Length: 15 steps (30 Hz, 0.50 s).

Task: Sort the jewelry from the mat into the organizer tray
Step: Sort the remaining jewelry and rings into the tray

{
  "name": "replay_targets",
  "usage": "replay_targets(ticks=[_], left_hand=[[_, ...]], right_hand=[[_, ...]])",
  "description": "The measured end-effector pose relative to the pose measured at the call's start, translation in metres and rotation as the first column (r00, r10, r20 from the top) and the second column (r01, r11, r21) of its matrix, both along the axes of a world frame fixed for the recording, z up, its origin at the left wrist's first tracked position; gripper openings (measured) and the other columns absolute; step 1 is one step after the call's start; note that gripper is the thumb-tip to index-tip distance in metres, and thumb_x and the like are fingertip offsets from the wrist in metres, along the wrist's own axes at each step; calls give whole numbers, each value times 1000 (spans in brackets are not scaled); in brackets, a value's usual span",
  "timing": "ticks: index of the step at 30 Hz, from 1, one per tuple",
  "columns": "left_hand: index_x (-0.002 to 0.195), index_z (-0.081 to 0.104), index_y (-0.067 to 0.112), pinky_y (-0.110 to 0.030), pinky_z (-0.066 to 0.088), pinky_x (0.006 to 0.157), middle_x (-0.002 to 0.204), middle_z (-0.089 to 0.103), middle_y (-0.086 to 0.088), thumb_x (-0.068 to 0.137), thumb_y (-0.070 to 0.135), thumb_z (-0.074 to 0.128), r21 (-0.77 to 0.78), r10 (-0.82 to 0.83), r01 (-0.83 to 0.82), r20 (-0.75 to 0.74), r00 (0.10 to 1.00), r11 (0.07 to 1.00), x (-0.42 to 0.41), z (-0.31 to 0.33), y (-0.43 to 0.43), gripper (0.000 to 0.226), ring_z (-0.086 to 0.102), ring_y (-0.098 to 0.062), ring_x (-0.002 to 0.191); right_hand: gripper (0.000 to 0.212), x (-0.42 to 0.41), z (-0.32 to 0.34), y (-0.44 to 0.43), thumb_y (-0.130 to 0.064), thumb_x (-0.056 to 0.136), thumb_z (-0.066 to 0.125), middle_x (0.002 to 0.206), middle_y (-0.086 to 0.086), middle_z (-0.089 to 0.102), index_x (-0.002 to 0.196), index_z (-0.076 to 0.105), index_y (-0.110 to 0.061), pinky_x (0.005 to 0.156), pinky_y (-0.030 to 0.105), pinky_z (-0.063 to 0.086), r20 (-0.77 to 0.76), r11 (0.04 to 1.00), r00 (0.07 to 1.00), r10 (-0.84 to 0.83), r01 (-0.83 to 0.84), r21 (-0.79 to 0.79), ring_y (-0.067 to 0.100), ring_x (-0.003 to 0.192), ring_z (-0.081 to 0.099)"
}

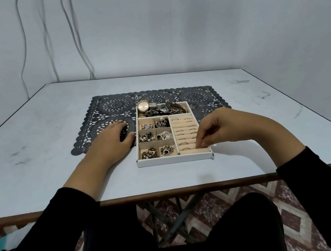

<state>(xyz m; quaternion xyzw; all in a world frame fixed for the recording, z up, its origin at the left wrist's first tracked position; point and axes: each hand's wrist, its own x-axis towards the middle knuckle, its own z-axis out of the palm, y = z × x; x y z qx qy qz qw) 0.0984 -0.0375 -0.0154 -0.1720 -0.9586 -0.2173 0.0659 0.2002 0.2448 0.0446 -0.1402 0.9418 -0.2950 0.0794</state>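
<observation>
Six square compartments [146, 137], padded ring rolls [183, 127]

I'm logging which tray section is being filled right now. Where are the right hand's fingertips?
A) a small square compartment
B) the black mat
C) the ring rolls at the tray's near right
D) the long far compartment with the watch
C: the right hand curls down onto the nearest ring rolls, at the near right corner of the organizer tray.

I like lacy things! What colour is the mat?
The mat is black with lacy circles; head view.
</observation>
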Motion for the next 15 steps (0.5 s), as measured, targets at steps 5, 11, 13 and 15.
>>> replay_targets(ticks=[5, 11, 13, 15], left_hand=[[145, 44, 14, -34, 27, 114, 155, 36, -2, 99, 39, 48, -5, -2, 2, 1, 1000, 1000, 1, 0, 0, 53, 33, -20, 143], [146, 43, 15, -35, 26, 115, 156, 36, -1, 102, 41, 39, 15, 4, -4, 24, 1000, 1000, 1, 0, 2, 51, 32, -20, 143], [145, 44, 16, -37, 27, 116, 155, 38, -2, 103, 42, 34, 55, -5, 3, 42, 999, 998, 1, 0, 2, 50, 33, -20, 142], [145, 44, 18, -38, 28, 115, 153, 40, -1, 104, 42, 29, 86, -25, 20, 48, 999, 996, 3, 2, 3, 50, 35, -21, 142]], right_hand=[[15, 1, -2, 3, -13, 80, 75, 84, -4, 74, 87, 77, -26, 84, 48, 54, -30, 1000, 1000, -1, 0, -25, 18, 87, 68], [16, -6, -26, -2, -11, 87, 68, 89, 8, 71, 103, 70, -12, 60, 20, 52, -104, 848, 942, -319, 234, -476, 9, 74, 68], [18, -14, -40, -9, -15, 91, 63, 97, 5, 69, 109, 67, -15, 63, 21, 55, -96, 749, 877, -470, 339, -569, 12, 86, 68], [22, -20, -52, -18, -21, 95, 58, 104, -3, 68, 116, 64, -18, 73, 25, 57, -77, 687, 818, -570, 423, -591, 12, 95, 66]])
